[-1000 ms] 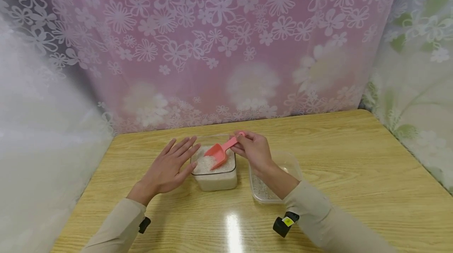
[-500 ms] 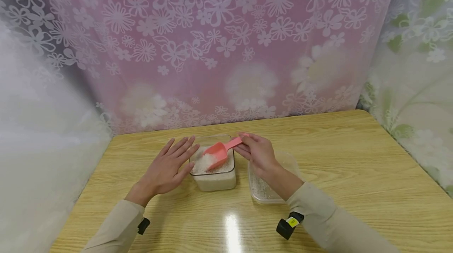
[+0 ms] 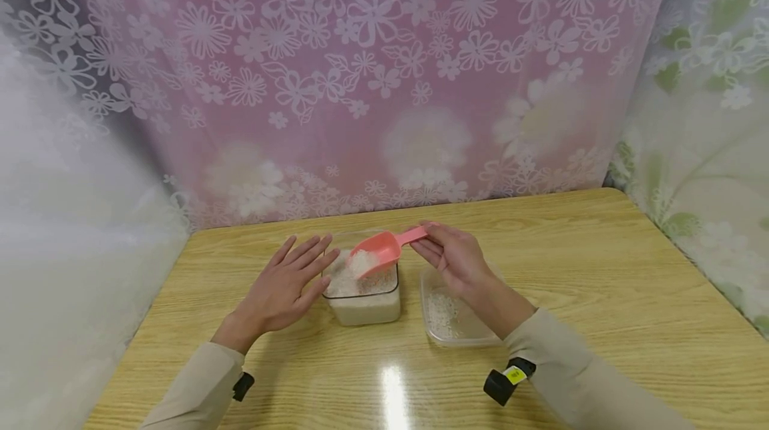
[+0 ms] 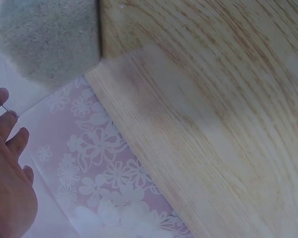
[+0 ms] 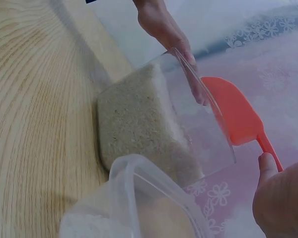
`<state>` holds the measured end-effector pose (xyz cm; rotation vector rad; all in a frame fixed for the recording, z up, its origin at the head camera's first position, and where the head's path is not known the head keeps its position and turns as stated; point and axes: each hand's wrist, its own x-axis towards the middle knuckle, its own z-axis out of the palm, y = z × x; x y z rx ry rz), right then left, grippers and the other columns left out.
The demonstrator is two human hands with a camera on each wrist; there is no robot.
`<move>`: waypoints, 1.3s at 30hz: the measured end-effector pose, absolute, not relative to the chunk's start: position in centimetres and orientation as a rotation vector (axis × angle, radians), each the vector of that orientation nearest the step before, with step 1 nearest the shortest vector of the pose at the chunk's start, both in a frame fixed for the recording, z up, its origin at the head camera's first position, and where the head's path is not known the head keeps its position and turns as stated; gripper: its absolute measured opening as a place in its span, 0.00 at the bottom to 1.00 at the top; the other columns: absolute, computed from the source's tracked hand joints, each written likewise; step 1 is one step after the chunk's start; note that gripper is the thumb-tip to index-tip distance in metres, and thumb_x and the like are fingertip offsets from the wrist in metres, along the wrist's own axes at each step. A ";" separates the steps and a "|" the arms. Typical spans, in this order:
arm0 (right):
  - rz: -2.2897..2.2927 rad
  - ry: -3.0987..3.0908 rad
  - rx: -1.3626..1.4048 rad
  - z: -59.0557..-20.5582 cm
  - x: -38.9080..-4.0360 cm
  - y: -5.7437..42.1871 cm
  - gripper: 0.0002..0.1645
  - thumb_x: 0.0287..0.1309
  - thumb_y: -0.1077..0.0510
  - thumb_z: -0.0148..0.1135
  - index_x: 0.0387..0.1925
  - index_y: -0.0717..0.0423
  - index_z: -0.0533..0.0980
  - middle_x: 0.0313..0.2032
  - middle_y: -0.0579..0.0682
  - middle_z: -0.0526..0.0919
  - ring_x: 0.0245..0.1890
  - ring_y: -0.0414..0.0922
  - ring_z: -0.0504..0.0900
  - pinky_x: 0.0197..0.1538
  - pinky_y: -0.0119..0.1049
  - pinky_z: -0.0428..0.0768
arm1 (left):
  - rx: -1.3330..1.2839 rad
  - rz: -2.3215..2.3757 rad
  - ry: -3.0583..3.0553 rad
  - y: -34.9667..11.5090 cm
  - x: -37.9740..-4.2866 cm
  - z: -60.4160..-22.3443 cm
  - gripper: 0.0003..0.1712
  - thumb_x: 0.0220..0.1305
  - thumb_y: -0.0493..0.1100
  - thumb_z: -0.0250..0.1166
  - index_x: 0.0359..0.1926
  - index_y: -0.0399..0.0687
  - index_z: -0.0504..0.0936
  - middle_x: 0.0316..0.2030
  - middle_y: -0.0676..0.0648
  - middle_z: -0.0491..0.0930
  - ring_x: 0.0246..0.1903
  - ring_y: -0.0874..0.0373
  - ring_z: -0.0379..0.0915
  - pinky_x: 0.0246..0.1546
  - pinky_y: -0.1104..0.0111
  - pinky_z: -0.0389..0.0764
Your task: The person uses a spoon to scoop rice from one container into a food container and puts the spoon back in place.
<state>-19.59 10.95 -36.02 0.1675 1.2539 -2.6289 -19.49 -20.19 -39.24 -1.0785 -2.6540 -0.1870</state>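
Observation:
In the head view my right hand [image 3: 459, 262] pinches the handle of a pink scoop [image 3: 388, 251]. The scoop carries some white rice [image 3: 363, 263] and hangs tilted over a clear square container [image 3: 365, 311] filled partway with rice. From the right wrist view, the scoop's bowl [image 5: 236, 111] is above the container's rim, apart from the rice below. My left hand [image 3: 282, 286] lies with straight, spread fingers against the container's left side; the left wrist view shows the fingertips at its rim.
Right of the rice container stands a second clear plastic box [image 3: 428, 323] with a little rice on its bottom, partly under my right forearm. Both sit on a wood-grain table [image 3: 577, 263]. A pink floral curtain [image 3: 384, 83] hangs behind the far edge.
My right hand has lifted the scoop up and to the right, out of the rice, with rice now in its bowl. The left hand has stayed in place.

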 end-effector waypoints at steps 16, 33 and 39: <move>-2.693 1.018 0.170 -35.0 -19.0 14.7 0.12 0.70 0.65 0.49 0.41 0.63 0.80 0.40 0.60 0.84 0.44 0.49 0.84 0.55 0.36 0.75 | -1.059 -0.191 -2.676 -19.9 -19.2 -39.4 0.30 0.75 0.58 0.43 0.74 0.57 0.57 0.73 0.50 0.52 0.71 0.54 0.45 0.70 0.51 0.39; -2.746 0.770 0.063 -36.6 -17.3 21.9 0.15 0.70 0.66 0.47 0.44 0.68 0.80 0.45 0.64 0.82 0.49 0.52 0.81 0.57 0.37 0.73 | -1.047 -0.227 -2.687 -20.0 -19.2 -39.6 0.30 0.75 0.56 0.43 0.72 0.53 0.61 0.73 0.50 0.50 0.71 0.53 0.46 0.70 0.52 0.39; -2.756 0.735 0.056 -37.8 -16.8 24.1 0.18 0.72 0.66 0.44 0.46 0.68 0.80 0.47 0.64 0.81 0.50 0.53 0.80 0.58 0.38 0.72 | -1.051 -0.245 -2.688 -20.0 -19.3 -39.5 0.30 0.75 0.56 0.43 0.72 0.52 0.62 0.73 0.50 0.51 0.71 0.53 0.46 0.70 0.53 0.39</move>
